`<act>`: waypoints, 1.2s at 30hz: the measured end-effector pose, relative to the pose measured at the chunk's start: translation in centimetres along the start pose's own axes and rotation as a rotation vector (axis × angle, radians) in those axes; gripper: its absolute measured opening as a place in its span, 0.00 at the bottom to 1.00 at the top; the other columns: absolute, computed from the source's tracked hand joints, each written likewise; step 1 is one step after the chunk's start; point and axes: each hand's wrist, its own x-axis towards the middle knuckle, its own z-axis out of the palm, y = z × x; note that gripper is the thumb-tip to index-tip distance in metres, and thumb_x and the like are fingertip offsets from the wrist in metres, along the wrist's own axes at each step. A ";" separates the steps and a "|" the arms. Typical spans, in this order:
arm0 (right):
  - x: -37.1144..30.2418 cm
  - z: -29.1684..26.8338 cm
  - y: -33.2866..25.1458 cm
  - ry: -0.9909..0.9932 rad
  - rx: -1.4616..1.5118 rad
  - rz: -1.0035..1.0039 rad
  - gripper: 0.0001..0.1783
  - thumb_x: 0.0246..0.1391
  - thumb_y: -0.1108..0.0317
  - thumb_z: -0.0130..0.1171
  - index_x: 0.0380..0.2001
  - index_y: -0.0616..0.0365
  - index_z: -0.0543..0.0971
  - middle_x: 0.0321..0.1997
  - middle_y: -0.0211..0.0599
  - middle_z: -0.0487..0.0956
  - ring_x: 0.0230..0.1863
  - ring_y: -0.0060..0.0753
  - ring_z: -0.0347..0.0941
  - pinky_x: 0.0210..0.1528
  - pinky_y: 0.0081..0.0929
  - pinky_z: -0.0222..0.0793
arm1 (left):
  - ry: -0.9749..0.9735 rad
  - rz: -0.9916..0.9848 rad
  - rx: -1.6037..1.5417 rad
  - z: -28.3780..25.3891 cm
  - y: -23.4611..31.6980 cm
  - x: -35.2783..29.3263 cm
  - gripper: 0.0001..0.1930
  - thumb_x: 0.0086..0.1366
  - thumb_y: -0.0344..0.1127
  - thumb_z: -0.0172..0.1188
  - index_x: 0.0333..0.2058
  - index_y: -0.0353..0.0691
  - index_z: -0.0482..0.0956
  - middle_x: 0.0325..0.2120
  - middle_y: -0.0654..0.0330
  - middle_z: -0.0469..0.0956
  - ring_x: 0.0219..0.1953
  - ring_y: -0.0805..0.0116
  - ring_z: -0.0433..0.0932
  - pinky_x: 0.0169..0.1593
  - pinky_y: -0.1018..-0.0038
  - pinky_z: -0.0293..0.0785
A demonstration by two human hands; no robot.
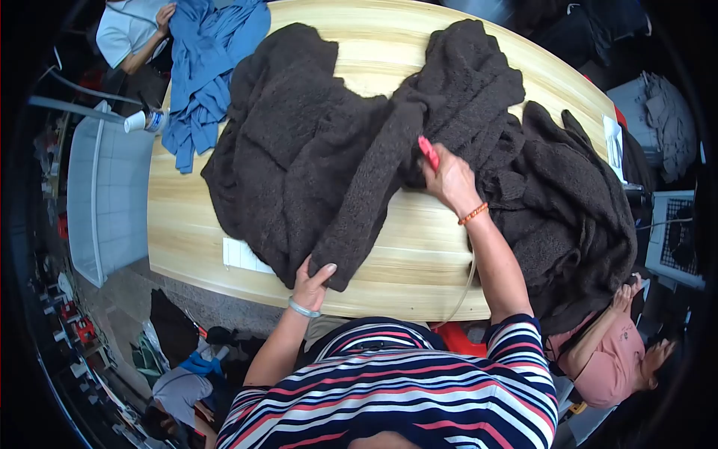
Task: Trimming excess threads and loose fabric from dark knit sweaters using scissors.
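Head view: the left hand (310, 287) pinches the lower end of a dark fleecy garment (292, 142) spread ahead of it; the right hand (453, 182) grips a pink tool (428, 153) beside the cloth. Handling looks underway; the dark heap (561, 213) right of that hand lies bunched, sorted or not I cannot tell.

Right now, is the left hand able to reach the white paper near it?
Probably yes: the white paper lies near the left hand, its left part uncovered, though that hand would likely have to release the dark fabric first.
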 end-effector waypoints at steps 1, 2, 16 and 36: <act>0.8 -0.7 -1.3 0.034 -0.021 -0.016 0.13 0.56 0.60 0.55 0.39 0.56 0.74 0.29 0.59 0.79 0.35 0.63 0.77 0.40 0.52 0.72 | 0.021 0.051 0.096 -0.1 -1.0 -0.2 0.24 0.58 0.22 0.61 0.55 0.31 0.70 0.49 0.56 0.76 0.51 0.66 0.75 0.58 0.70 0.70; 1.2 -1.3 -2.5 0.091 -0.025 -0.038 0.11 0.56 0.61 0.54 0.38 0.57 0.74 0.29 0.59 0.79 0.35 0.62 0.77 0.39 0.52 0.72 | 0.026 0.138 0.178 0.3 -1.9 -0.1 0.20 0.59 0.25 0.63 0.51 0.31 0.74 0.43 0.59 0.79 0.44 0.72 0.77 0.52 0.75 0.72; -8.3 -1.6 7.3 -0.113 -0.231 0.226 0.13 0.54 0.60 0.57 0.38 0.58 0.74 0.31 0.58 0.80 0.38 0.62 0.77 0.43 0.52 0.72 | -0.226 -0.051 0.941 0.6 -5.0 4.9 0.09 0.64 0.34 0.61 0.39 0.36 0.77 0.29 0.66 0.77 0.30 0.83 0.70 0.37 0.82 0.69; -19.0 -0.8 3.9 -0.306 -0.131 0.150 0.13 0.55 0.59 0.57 0.36 0.58 0.76 0.20 0.53 0.78 0.26 0.56 0.78 0.31 0.47 0.74 | -0.492 0.934 1.972 9.1 -7.2 14.2 0.24 0.64 0.48 0.56 0.60 0.64 0.68 0.67 0.61 0.53 0.71 0.52 0.44 0.64 0.30 0.37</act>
